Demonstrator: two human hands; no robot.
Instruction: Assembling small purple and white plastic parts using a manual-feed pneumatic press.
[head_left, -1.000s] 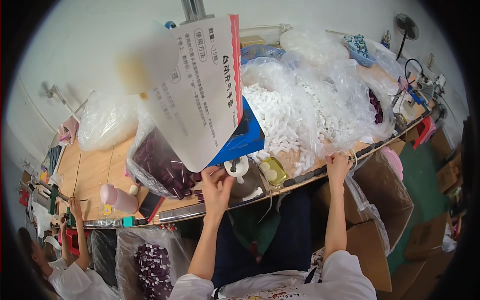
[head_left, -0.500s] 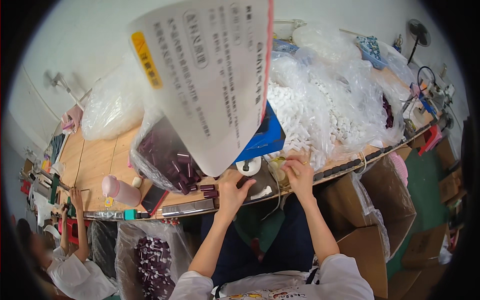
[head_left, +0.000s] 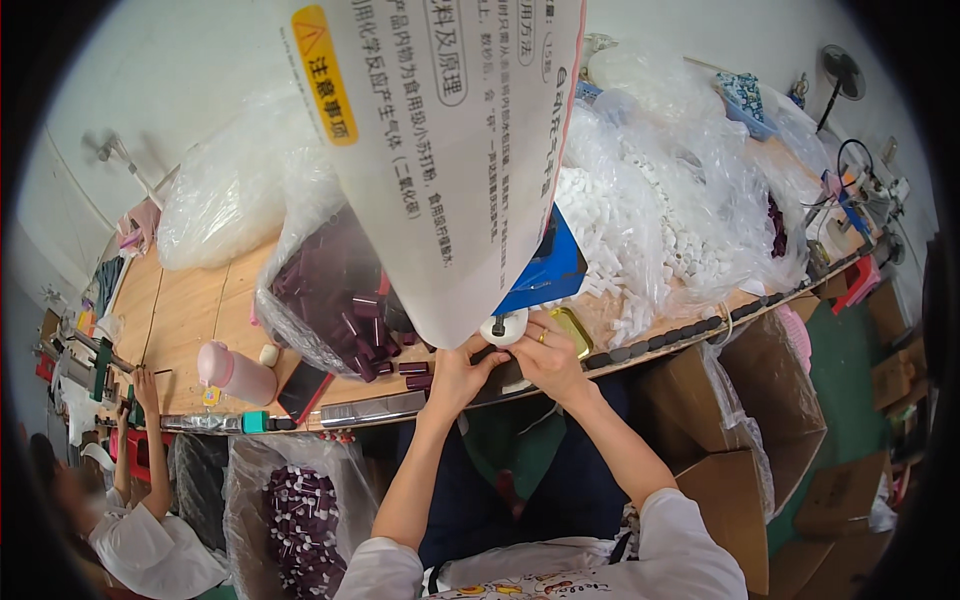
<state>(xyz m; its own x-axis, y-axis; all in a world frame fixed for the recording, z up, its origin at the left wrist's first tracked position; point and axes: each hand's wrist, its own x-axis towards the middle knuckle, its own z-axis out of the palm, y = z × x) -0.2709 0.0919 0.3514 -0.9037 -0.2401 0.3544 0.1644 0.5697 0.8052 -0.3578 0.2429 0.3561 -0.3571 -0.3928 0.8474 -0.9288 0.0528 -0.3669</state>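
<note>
Two-handed pose: left hand (head_left: 462, 377) and right hand (head_left: 552, 362), fingers bent, nearly meet beside the white disc-shaped machine part (head_left: 512, 325) near the front edge of the tabletop (head_left: 195, 320); whether either grips anything cannot be told.

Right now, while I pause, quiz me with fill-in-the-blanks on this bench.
1. The left hand and right hand are close together, near the ____ machine block.
2. The pink bottle stands to the ____ of both hands.
3. The tubes heaped left of the machine block are ____.
Missing words: blue; left; purple.

Wooden table (head_left: 190, 310) — purple tubes (head_left: 415, 368), bottle (head_left: 242, 376)
</note>
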